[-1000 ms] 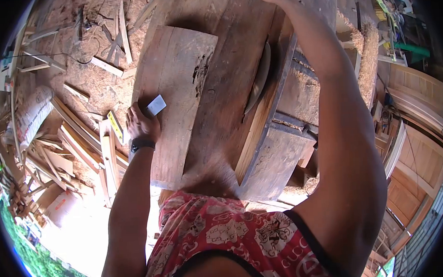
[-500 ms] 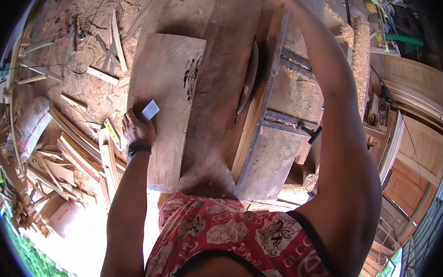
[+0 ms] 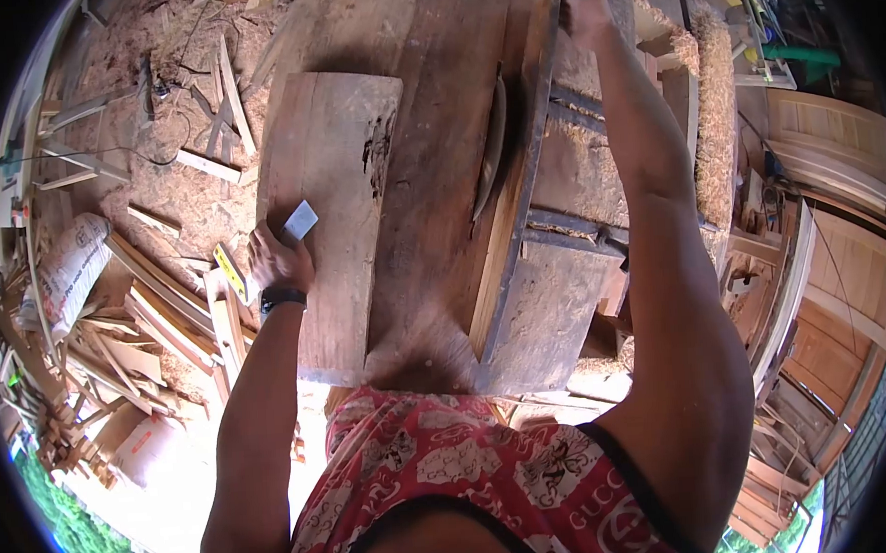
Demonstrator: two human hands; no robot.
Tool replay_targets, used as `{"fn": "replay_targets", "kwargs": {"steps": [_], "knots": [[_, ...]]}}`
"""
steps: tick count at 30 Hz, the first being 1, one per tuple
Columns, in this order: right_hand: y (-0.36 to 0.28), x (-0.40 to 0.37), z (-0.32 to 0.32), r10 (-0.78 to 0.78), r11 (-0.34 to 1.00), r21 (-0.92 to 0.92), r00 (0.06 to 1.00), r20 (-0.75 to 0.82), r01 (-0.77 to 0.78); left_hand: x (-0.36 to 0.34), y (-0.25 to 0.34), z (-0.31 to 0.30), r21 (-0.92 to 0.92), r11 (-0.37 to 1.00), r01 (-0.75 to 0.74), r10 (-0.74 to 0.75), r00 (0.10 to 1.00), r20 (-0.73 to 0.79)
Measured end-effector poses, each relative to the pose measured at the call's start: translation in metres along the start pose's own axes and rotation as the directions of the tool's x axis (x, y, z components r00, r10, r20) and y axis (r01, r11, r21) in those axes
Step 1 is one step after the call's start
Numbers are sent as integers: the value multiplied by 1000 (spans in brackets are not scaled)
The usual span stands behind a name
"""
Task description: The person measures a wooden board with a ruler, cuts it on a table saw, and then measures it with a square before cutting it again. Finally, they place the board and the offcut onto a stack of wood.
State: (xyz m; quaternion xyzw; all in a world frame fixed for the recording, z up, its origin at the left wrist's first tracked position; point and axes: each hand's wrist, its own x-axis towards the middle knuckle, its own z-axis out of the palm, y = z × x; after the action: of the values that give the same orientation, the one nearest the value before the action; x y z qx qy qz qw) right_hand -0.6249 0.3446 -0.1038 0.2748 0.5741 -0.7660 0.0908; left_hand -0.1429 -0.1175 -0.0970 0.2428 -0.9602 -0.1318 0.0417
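Right hand (image 3: pixel 588 17): has crossed from over the bench top to the right side of the fence (image 3: pixel 518 177), beside its far end; blurred, so I cannot tell whether its fingers are closed or touching anything.
Left hand (image 3: pixel 280 260): still at the left edge of the board, back of the hand up, well apart from the right; I cannot make out how firmly it grips.
Board (image 3: pixel 336 242): flat along the left side of the bench top (image 3: pixel 427 157), with a dark, broken patch near its far right corner.
Pale piece (image 3: pixel 300 220): rectangular, at the left hand's fingertips as before; held or just touched, I cannot tell.
Blade (image 3: pixel 490 154): curved rim rising between board and fence, so both stand between my two hands.
Hammer (image 3: pixel 611 240): right of the fence, now partly hidden from me by the right arm (image 3: pixel 660 215).
Yellow tool (image 3: pixel 230 270): off the left edge of the bench top, near the left hand.
Floor: sawdust (image 3: pixel 178 100), wood strips (image 3: pixel 158 281) and a white sack (image 3: pixel 70 271) to the left.
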Motion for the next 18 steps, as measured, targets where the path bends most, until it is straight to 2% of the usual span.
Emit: {"fn": "replay_targets", "kwargs": {"steps": [5, 8, 10, 11, 12, 13, 14, 15, 16, 18], "knots": [[0, 8, -6, 14, 999, 37, 1000, -20, -13, 1, -5, 7, 13, 1000, 26, -26, 1000, 8], [6, 13, -4, 28, 1000, -14, 999, -21, -28, 1, -3, 3, 11, 1000, 6, -6, 1000, -5], [-3, 16, -13, 22, 979, -201, 1000, 10, -19, 1, -2, 0, 13, 1000, 16, -16, 1000, 4], [-13, 15, -24, -19, 920, -391, 999, 47, 36, 0, 1, 0, 12, 1000, 22, -22, 1000, 12], [-24, -2, -36, -81, 746, -649, 987, 136, 151, 1, 1, 2, 4, 1000, 21, -21, 1000, 12], [-36, -19, -48, -143, 450, -853, 964, 224, 265, 2, 0, 4, 5, 1000, 21, -21, 1000, 8], [-48, -37, -61, -203, 137, -931, 929, 309, 339, 1, -3, 5, 7, 1000, 25, -25, 1000, 3], [-75, -41, -81, 67, -300, -906, 954, 291, 298, 1, -3, 5, 11, 999, 47, -47, 999, 20], [-76, -60, -95, 190, -452, -830, 944, 270, 328, 1, -4, 6, 5, 998, 57, -57, 998, 14], [-72, -97, -119, 316, -429, -856, 935, 159, 290, 2, -7, 9, -4, 997, 80, -79, 996, 44]]}}
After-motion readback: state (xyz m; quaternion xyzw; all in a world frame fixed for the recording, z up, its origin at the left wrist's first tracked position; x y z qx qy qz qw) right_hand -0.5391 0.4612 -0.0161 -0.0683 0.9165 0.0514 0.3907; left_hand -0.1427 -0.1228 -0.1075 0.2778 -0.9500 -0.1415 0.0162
